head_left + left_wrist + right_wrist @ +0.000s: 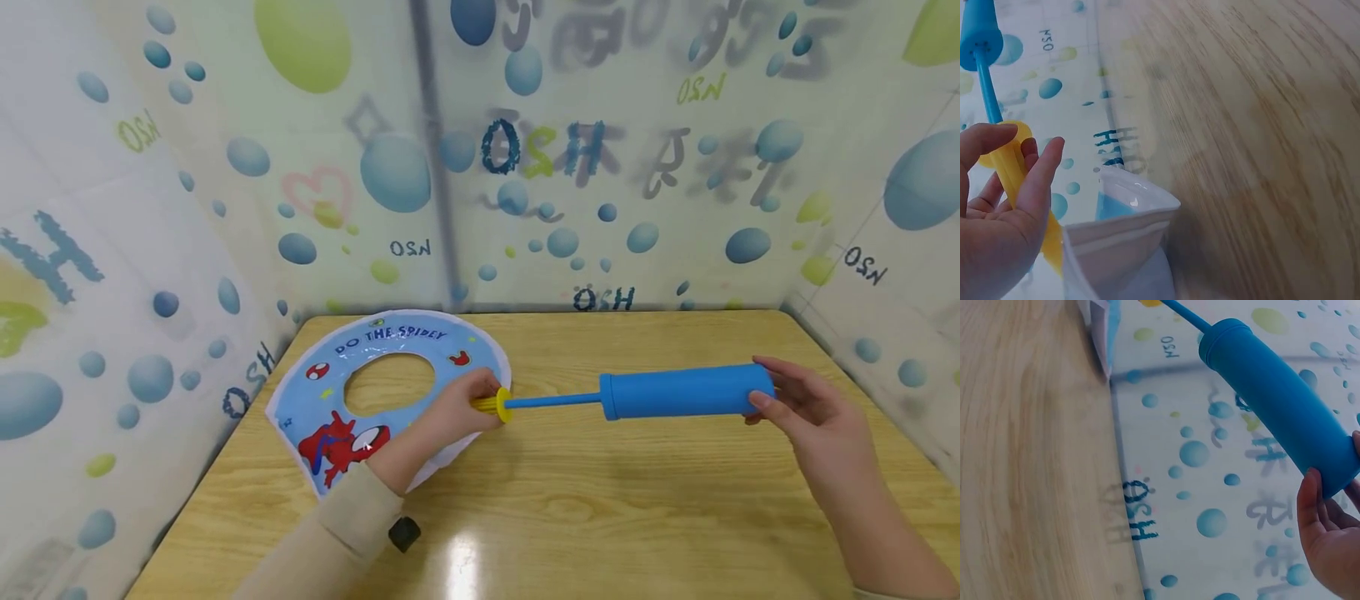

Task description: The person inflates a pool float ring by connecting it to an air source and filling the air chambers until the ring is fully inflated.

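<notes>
A blue hand air pump is held level above the table, its thin blue rod drawn out to the left. My left hand grips the yellow handle at the rod's end. At the far end of the barrel, my right hand holds it between thumb and fingers. Below and behind the left hand lies a flat, light-blue plastic swim ring with a round hole, a red cartoon figure and the words "DO THE SPIDEY". Its white edge stands up close to the left hand in the left wrist view.
The wood-grain table runs back to a curtain printed with blue and green bubbles, which also hangs at both sides. A small black object shows at the left sleeve's cuff.
</notes>
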`<state>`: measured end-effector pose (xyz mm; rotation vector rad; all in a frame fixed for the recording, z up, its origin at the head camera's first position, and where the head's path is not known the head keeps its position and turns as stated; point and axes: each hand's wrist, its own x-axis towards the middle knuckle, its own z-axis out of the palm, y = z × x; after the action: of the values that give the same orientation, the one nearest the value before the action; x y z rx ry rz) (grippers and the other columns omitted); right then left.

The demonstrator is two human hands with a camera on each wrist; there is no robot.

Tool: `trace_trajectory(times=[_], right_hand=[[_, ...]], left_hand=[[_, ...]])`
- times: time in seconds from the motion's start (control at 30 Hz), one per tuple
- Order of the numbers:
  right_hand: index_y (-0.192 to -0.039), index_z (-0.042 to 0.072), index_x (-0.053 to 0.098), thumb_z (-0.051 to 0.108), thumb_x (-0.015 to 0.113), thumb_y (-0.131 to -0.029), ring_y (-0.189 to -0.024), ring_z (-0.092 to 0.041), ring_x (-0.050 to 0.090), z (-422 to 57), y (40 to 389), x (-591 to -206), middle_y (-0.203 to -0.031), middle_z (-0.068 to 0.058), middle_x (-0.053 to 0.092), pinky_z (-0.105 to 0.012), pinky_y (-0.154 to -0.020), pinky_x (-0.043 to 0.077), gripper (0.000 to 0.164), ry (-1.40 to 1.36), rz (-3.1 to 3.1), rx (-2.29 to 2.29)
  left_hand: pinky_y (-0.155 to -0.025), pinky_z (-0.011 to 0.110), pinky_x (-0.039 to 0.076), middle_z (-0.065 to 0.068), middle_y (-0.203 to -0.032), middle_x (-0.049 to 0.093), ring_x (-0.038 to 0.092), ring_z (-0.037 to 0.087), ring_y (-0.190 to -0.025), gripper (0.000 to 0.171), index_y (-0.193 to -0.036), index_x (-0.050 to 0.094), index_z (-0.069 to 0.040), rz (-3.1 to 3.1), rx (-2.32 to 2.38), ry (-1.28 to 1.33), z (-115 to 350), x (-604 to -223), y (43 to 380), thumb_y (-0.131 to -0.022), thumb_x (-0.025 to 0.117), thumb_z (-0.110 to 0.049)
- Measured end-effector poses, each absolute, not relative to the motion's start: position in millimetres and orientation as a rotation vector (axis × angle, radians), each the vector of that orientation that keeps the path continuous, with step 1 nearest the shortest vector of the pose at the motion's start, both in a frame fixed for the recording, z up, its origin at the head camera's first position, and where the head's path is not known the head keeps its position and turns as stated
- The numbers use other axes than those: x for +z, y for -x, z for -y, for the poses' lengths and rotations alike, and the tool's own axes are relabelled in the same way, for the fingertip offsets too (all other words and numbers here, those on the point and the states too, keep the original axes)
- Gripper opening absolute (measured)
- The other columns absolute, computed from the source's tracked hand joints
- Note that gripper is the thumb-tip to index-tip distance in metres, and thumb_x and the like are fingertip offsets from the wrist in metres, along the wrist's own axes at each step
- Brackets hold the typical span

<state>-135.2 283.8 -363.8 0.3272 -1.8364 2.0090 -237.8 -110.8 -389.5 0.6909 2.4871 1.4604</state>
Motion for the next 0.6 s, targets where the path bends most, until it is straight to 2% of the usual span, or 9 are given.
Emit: trace_trajectory(times=[0.17, 0.27, 0.43, 0.6], right_hand=[[-0.127, -0.003, 0.058, -0.017, 0.05, -0.093, -0.081, -0.014, 0.063, -293.3, 133.0, -362.6, -0.112, -0.003, 0.066, -0.021, -0.066, 0.052, 0.038, -0.409, 1.772, 2.038], [-0.123, -0.001, 0.059, -0.019, 0.05, -0.091, -0.083, -0.013, 0.064, -292.2, 133.4, -362.3, -0.111, -0.003, 0.066, -0.022, -0.064, 0.053, 0.038, -0.447, 1.831, 2.051], [-0.118, 0.008, 0.061, -0.014, 0.057, -0.091, -0.082, -0.011, 0.065, -276.1, 136.5, -364.4, -0.106, 0.001, 0.065, -0.023, -0.064, 0.054, 0.035, -0.377, 2.004, 2.035], [-0.117, 0.009, 0.059, -0.009, 0.062, -0.091, -0.08, -0.011, 0.064, -252.0, 140.3, -370.1, -0.103, 0.001, 0.064, -0.024, -0.063, 0.054, 0.032, -0.352, 2.086, 1.998]], left_hand=[[-0.091, 0.036, 0.046, 0.0, -0.1, 0.067, 0.058, 0.019, -0.094, 0.025, -0.097, 0.06, -0.01, -2.488, 1.45, -0.714, 113.5, -387.1, 237.0, -0.08, 0.075, 0.001], [-0.091, 0.036, 0.045, 0.0, -0.1, 0.068, 0.058, 0.019, -0.093, 0.025, -0.097, 0.06, -0.01, -2.504, 1.402, -0.771, 111.4, -384.4, 235.2, -0.081, 0.076, 0.001], [-0.089, 0.035, 0.045, 0.0, -0.1, 0.067, 0.057, 0.019, -0.09, 0.025, -0.095, 0.059, -0.009, -2.515, 1.357, -0.804, 106.2, -382.2, 232.5, -0.081, 0.076, 0.002], [-0.088, 0.035, 0.045, 0.004, -0.099, 0.068, 0.057, 0.019, -0.09, 0.026, -0.095, 0.059, -0.008, -2.51, 1.364, -0.81, 101.1, -386.2, 233.3, -0.079, 0.076, 0.003]])
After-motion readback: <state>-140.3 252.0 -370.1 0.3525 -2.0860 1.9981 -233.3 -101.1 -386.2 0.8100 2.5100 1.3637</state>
